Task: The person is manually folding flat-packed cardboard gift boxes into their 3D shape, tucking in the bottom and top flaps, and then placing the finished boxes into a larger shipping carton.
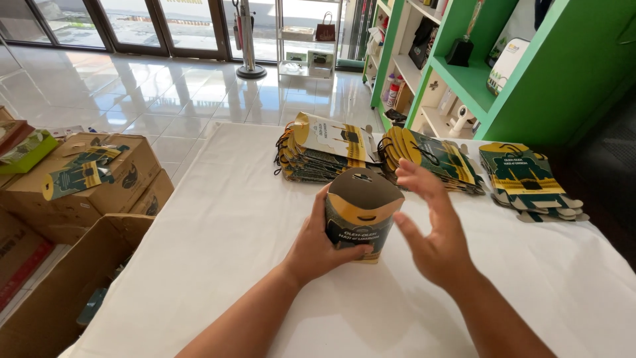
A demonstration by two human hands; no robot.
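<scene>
A small folded-up paper box [362,212], dark green and yellow with a rounded brown flap on top, stands on the white table [218,219]. My left hand [319,242] grips its left side and lower front. My right hand [430,225] hovers just to the right of the box, fingers spread, holding nothing. Behind them lie three stacks of flat, unfolded boxes with the same print: one at centre [318,154], one beside it [430,159], one at the far right [530,180].
Open cardboard cartons [86,179] stand on the floor left of the table, some with flat boxes on top. Green shelving [530,73] with bottles and small goods rises at the back right. A tiled floor, a glass rack and glass doors lie beyond.
</scene>
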